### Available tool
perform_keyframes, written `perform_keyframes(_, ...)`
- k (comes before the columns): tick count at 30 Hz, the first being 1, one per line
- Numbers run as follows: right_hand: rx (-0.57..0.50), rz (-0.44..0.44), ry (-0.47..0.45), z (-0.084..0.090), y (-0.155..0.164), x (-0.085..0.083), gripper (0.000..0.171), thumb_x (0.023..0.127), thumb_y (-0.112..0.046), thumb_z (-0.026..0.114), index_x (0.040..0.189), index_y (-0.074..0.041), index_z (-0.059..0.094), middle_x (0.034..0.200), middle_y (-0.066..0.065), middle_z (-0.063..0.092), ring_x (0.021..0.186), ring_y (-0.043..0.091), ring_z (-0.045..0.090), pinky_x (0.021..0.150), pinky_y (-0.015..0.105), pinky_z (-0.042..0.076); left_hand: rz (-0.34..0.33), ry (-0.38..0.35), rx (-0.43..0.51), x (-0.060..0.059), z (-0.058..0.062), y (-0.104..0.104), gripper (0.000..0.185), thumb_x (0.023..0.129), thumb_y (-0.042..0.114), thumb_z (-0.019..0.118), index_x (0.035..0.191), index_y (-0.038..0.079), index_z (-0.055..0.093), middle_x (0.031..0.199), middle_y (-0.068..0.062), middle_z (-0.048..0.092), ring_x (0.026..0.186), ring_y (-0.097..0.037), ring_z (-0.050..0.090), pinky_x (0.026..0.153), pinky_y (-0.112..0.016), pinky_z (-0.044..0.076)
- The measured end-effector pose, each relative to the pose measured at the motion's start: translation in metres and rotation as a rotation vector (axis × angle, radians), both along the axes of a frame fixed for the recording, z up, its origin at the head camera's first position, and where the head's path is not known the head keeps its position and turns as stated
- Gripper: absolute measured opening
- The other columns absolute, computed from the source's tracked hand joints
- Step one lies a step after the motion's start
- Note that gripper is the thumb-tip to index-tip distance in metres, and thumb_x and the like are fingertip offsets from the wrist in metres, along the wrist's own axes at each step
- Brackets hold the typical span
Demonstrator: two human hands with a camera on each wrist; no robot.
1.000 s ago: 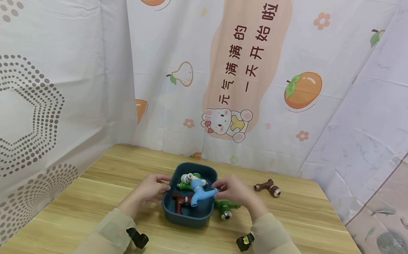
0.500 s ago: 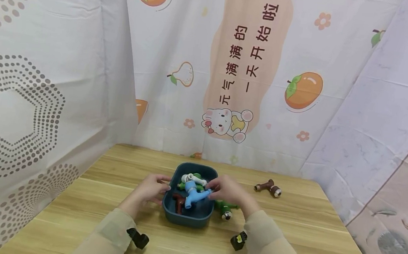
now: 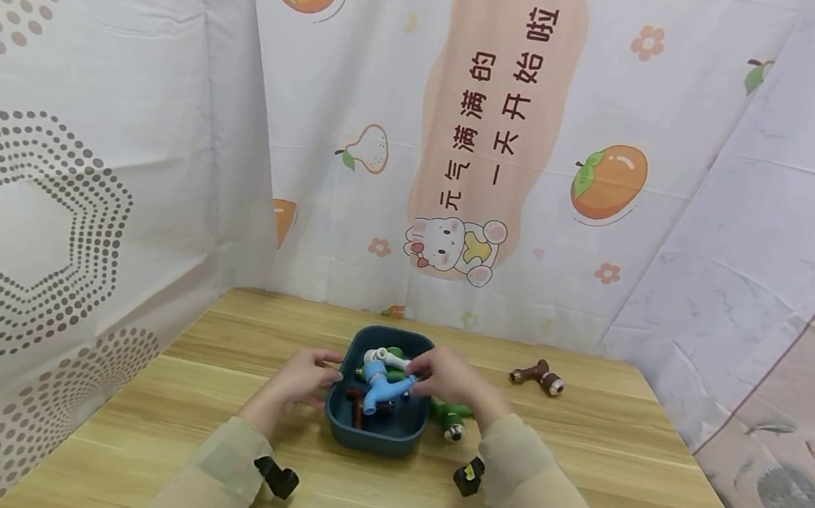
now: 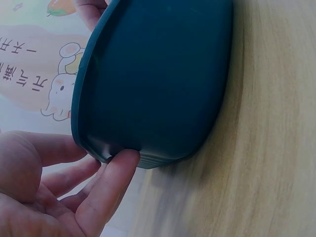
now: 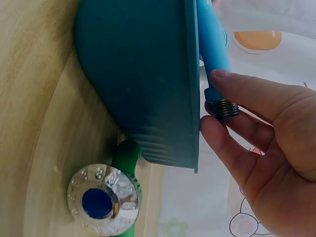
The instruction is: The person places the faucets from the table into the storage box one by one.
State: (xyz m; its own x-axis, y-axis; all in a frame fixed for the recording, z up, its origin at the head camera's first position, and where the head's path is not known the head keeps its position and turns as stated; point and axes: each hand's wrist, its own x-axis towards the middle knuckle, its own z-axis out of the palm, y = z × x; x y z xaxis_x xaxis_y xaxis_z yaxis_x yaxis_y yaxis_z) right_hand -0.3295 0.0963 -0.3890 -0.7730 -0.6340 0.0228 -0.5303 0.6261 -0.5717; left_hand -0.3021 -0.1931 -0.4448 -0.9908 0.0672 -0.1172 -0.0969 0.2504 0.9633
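Note:
A blue plastic faucet is held over the dark blue basin by my right hand. In the right wrist view, the thumb and fingers pinch the blue faucet near its threaded end, just above the basin's rim. My left hand holds the basin's left side. In the left wrist view, its fingertips press the basin's outer wall and meet its rim. Inside the basin lie a white faucet, a green faucet and a dark red faucet, partly covered by the blue one.
A green faucet with a metal end lies on the wooden table against the basin's right side. Farther back on the right is a brown faucet. A printed curtain hangs behind the table.
My right hand has moved a little left with the blue faucet, bringing it farther over the basin and lower-left. My left hand stays at the basin's side.

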Motion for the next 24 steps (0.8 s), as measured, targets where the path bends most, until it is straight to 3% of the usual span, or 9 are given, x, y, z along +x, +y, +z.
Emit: perform_keyframes(24, 0.016, 0.027, 0.023, -0.003, -0.014, -0.004, 0.024, 0.090, -0.010, 0.079, 0.113, -0.004, 0.076, 0.097, -0.004, 0.072, 0.085, 0.010, 0.065, 0.082, 0.033, 0.058, 0.003, -0.008, 0.009, 0.000, 0.002, 0.000, 0.041, 0.096, 0.005, 0.064, 0.136, 0.000, 0.061, 0.115, -0.019, 0.067, 0.099, -0.034, 0.068, 0.060, -0.043, 0.062)
